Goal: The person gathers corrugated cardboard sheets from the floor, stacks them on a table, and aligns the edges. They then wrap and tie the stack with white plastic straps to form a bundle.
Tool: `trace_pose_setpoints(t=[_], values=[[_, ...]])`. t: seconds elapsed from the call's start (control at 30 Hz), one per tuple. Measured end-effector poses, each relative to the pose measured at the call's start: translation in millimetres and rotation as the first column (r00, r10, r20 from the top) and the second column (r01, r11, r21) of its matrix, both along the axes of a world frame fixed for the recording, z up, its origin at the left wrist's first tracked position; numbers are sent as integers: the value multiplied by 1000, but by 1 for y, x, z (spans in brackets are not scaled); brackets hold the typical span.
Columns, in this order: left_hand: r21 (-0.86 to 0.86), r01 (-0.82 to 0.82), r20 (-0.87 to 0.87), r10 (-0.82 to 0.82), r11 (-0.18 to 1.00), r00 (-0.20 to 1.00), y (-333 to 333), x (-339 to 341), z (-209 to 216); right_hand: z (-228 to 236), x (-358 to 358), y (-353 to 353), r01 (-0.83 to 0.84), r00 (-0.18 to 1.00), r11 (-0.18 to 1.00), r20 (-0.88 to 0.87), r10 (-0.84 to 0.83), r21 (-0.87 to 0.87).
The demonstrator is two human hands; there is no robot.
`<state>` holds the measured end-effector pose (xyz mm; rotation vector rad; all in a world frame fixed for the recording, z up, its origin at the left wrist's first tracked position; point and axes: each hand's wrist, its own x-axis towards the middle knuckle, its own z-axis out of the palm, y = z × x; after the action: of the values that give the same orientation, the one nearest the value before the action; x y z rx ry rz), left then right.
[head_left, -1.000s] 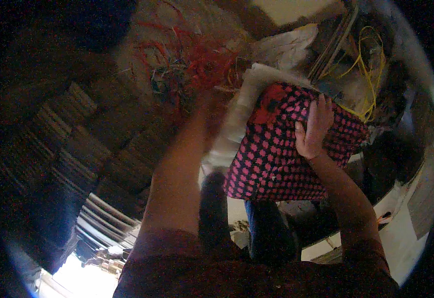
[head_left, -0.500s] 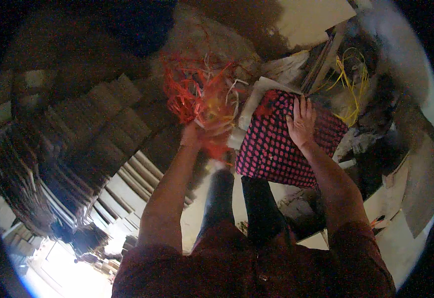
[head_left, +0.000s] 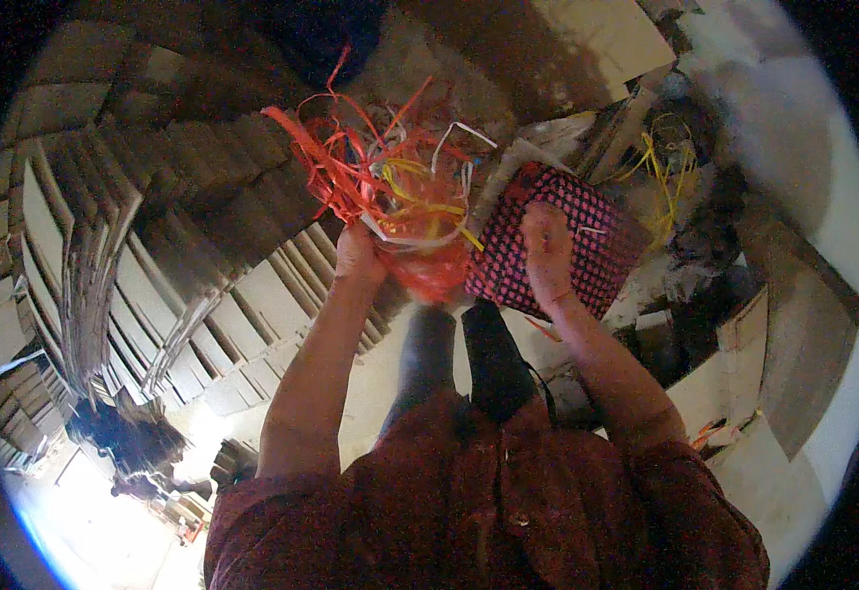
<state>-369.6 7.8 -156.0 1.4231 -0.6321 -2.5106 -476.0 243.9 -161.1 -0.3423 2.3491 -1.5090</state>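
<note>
My left hand [head_left: 359, 258] is closed round a loose tangle of red plastic strapping [head_left: 346, 162]. White and yellow strips run through the tangle, and its lower part is blurred. My right hand [head_left: 547, 254] is over a woven-looking pink and black checked bag or cushion [head_left: 601, 251]. Its fingers look curled in, and what they hold, if anything, is hidden. A short pale strip [head_left: 592, 230] shows beside the right hand, against the checked cloth. The checked piece sits just right of the strapping, tilted, in front of my legs.
Long rows of stacked cardboard sheets [head_left: 243, 334] fill the left side. A tangle of yellow strapping [head_left: 663, 177] lies at the far right of the checked piece. A large flat board [head_left: 587, 49] is at the back, and more cardboard [head_left: 803, 334] leans at the right.
My left hand has shifted slightly left, and the red strapping is more spread out. The right hand, flat on the checked piece before, is now curled and further left. The whole view has shifted.
</note>
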Motion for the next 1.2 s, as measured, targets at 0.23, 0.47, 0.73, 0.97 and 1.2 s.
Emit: trace_pose_setpoints(t=[0.23,0.47,0.73,0.97,1.2], values=[[34,147,-91,-143,989,986,24,-1,89,117,35,-48,-353,754,928,-551,358,121],[-4,251,18,-251,968,968,46,-11,190,143,29,-34,-253,829,967,-515,217,1],[-338,444,-116,-505,830,856,27,4,184,262,-5,6,-50,823,849,460,334,-526],[-162,184,-212,-217,969,953,-14,25,193,369,-76,108,453,774,269,525,354,-850],[-177,195,-272,-238,965,932,-51,66,192,405,-118,240,702,658,360,366,-659,-615]])
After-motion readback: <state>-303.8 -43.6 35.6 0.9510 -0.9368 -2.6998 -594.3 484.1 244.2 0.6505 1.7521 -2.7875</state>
